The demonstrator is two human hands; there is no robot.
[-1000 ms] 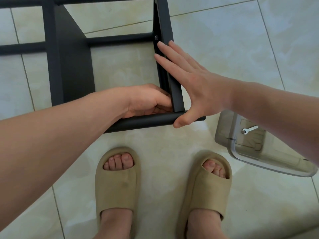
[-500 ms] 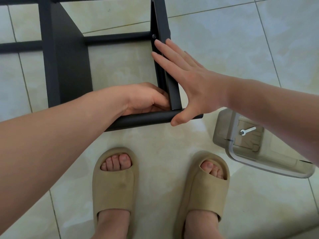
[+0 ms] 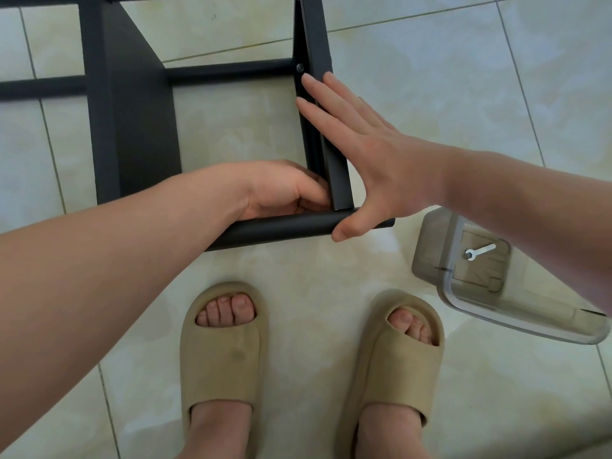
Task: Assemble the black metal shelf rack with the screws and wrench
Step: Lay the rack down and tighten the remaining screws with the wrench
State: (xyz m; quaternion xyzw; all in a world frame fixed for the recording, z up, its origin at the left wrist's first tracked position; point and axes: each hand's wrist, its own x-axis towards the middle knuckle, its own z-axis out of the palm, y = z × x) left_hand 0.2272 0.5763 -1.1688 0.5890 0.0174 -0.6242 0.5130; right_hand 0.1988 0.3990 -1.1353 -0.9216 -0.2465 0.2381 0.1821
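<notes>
Tiled floor point(image 3: 447, 94); flat right hand point(image 3: 374, 167) against rack point(image 3: 142, 127)

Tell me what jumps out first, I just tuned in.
Both hands meet at the near right corner of the black rack frame: the right hand lies flat along the side post, the left hand curls in at the joint. A wrench shows inside the clear bin to the right.

Smooth, matt black metal on the shelf rack point(image 3: 139, 127), with a faint sheen along its round tube point(image 3: 281, 228) and a dull grey screw point(image 3: 300, 67). The pale floor tiles point(image 3: 430, 94) are glazed and glossy. The box point(image 3: 427, 246) is smoky, translucent plastic, the wrench point(image 3: 480, 251) bright silvery metal, and the slippers point(image 3: 222, 356) matt beige and foam-like.
</notes>
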